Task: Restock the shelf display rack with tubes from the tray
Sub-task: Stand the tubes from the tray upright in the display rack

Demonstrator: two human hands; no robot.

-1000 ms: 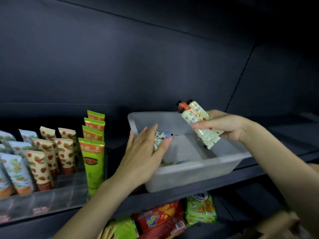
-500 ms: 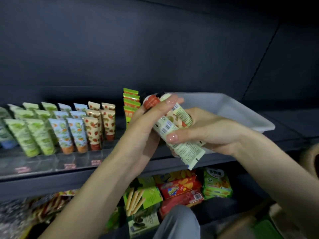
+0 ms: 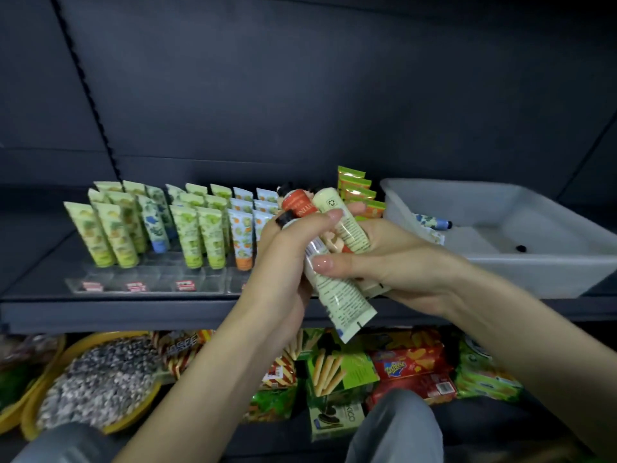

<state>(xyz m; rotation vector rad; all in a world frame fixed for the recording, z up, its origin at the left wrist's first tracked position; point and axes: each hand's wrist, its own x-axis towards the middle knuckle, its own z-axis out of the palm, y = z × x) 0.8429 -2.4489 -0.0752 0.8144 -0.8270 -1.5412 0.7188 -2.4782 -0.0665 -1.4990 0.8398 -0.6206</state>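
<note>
Across the middle, a dark shelf (image 3: 133, 312). At its right end, a pale translucent tray (image 3: 500, 272), with one blue-capped tube (image 3: 430, 222) lying by the left wall and a small black bit (image 3: 521, 248) on the floor, perhaps a loose cap. To the left, a clear display rack (image 3: 150, 279) of upright tubes, caps down. Six at the front: four green tubes (image 3: 117, 235), one blue-flowered tube (image 3: 155, 225), one orange-capped tube (image 3: 242, 243). Behind them more rows, too crowded to count. Beyond the hands, four green-and-orange flat ends (image 3: 355, 187), stepped one behind another.

In front of the shelf, between rack and tray, both hands closed on a bundle of three tubes. Left hand (image 3: 283, 262) curled round a white tube (image 3: 337, 295) with black cap and small print, crimped end down. Right hand (image 3: 400, 262) cupping a red-orange tube (image 3: 298, 203) and a cream tube (image 3: 347, 228) from behind, thumb pressed on the white one.
</note>
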